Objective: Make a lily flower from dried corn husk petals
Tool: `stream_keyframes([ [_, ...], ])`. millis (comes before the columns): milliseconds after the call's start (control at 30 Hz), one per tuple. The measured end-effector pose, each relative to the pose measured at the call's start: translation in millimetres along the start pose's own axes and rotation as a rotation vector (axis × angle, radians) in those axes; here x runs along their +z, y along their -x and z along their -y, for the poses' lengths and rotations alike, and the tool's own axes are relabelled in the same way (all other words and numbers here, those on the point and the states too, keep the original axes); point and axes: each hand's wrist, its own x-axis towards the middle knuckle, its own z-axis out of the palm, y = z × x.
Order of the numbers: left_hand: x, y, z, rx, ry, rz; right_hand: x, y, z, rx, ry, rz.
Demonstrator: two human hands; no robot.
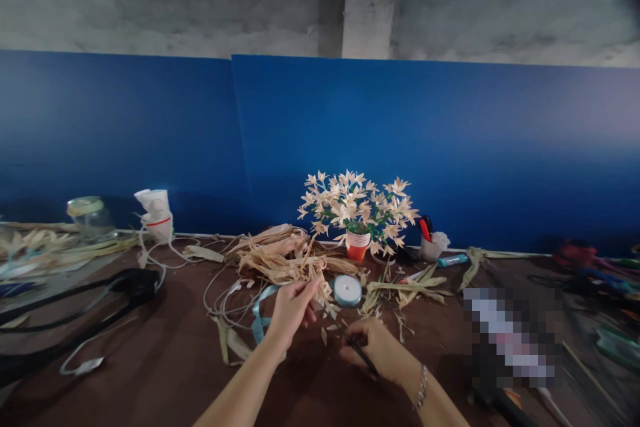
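Note:
Near the middle of the brown table, my left hand pinches a small piece of pale dried husk at its fingertips. My right hand, lower and to the right, is closed around a dark slender tool; the tool's tip points toward my left hand. Just beyond the hands lies a spool of light blue ribbon. A pile of dried husks spreads behind my left hand. Farther back, a red and white striped cup holds an arrangement of cream husk flowers.
Loose white cable and a blue ribbon strip lie left. Farther left are a black-framed object, stacked paper cups and a glass jar. Husk scraps, a small cup with tools and a blurred-out item are right.

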Motion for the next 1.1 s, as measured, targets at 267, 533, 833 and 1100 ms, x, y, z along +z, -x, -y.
stream_keyframes([
  [267,2.3,-0.5,4.2,0.015,0.068,-0.032,1.3,-1.6,-2.7,0.01,-0.035,-0.021],
  [533,4.3,1.3,-0.4,-0.009,0.152,-0.057,2.7,-3.5,-7.6,0.013,-0.076,-0.035],
  [833,6.7,3.2,0.5,-0.041,0.235,-0.105,6.8,-4.4,-6.8,0.036,-0.095,-0.068],
  [1100,9.5,4.4,6.6,-0.041,0.305,-0.139,12.1,-9.6,-13.7,0.058,-0.11,-0.114],
])
